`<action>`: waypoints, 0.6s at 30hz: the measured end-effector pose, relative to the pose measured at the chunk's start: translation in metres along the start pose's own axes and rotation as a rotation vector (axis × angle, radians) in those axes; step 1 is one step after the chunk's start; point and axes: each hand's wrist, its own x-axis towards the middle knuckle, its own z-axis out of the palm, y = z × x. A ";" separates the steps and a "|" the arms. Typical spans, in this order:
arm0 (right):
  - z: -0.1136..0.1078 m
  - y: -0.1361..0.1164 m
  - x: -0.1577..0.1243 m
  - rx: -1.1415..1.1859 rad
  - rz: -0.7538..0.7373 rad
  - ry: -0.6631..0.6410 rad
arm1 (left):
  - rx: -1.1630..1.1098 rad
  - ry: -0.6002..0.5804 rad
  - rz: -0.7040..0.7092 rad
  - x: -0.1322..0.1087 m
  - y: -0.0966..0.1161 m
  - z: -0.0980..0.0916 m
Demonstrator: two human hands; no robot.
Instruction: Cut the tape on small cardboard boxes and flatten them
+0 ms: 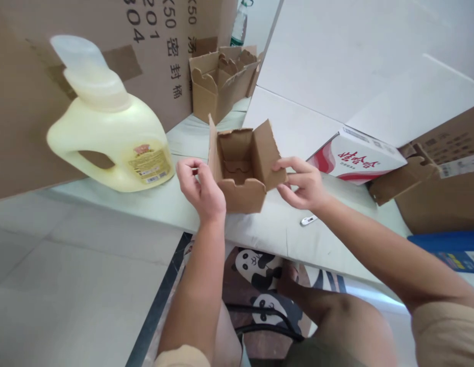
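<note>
A small brown cardboard box point(242, 196) stands in front of me, its top open and its flaps spread outward. My right hand point(301, 182) pinches the right flap, with the thumb below and the fingers over its edge. My left hand point(201, 188) is closed, curled up close beside the box's left side. Its fingertips are turned away, so whatever they hold, if anything, is hidden. Inside the box I see a bare bottom with a curved slot line. A small white cutter-like tool point(308, 220) lies on the pale surface below my right hand.
A large yellow detergent jug point(110, 137) stands to the left before a big carton point(160, 102). Another opened cardboard box point(217, 94) and a plastic bottle point(240, 25) are behind. Rightward are a white-and-red box point(355, 155), brown cartons point(443, 188) and a blue item point(447, 242).
</note>
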 end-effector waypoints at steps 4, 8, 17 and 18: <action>-0.037 -0.035 -0.042 0.055 0.026 0.175 | -0.275 -0.121 -0.298 0.003 -0.011 0.009; -0.050 -0.052 -0.097 0.117 0.194 0.445 | -0.401 -0.398 -0.639 -0.010 -0.021 0.027; -0.052 -0.053 -0.147 0.141 0.377 0.449 | -0.368 -0.791 -0.628 -0.073 -0.024 0.070; -0.050 -0.053 -0.149 0.154 0.382 0.440 | -0.365 -0.771 -0.613 -0.078 -0.023 0.073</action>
